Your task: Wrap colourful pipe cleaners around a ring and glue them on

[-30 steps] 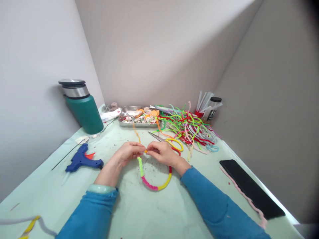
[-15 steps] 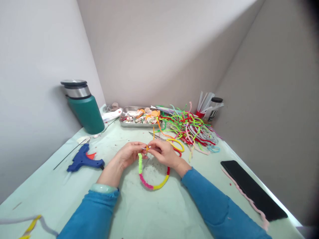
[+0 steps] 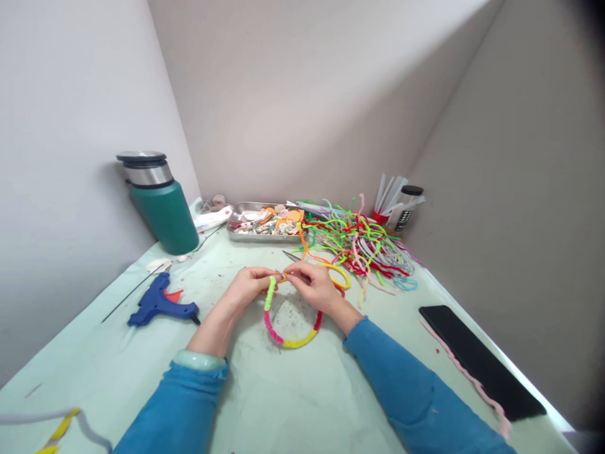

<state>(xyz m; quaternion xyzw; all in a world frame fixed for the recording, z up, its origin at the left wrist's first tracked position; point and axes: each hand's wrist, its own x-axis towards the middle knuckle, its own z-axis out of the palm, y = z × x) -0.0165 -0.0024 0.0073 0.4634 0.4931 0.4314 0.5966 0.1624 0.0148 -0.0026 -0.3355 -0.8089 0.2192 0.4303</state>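
A ring wrapped in colored pipe cleaner (image 3: 293, 344) hangs below my hands, banded bright green, pink, yellow and red. My left hand (image 3: 247, 291) pinches the ring's far end beside the green band. Close against it, the fingertips of my right hand (image 3: 312, 286) are pinched on a short orange pipe cleaner (image 3: 284, 277) at the ring's top. My fingers hide most of that spot. Scissors with yellow and red handles (image 3: 338, 275) lie just beyond my right hand, partly covered by it.
A metal tray (image 3: 265, 238) of small cut pieces stands at the back, beside a tangled heap of pipe cleaners (image 3: 363, 246). At left are a blue glue gun (image 3: 161, 302) and a green bottle (image 3: 165, 214). A black phone-like slab (image 3: 477, 359) lies right.
The upright orange end has gone down between my fingers, now lying across the ring's top. The ring has risen slightly, and its green end leans more to the right.
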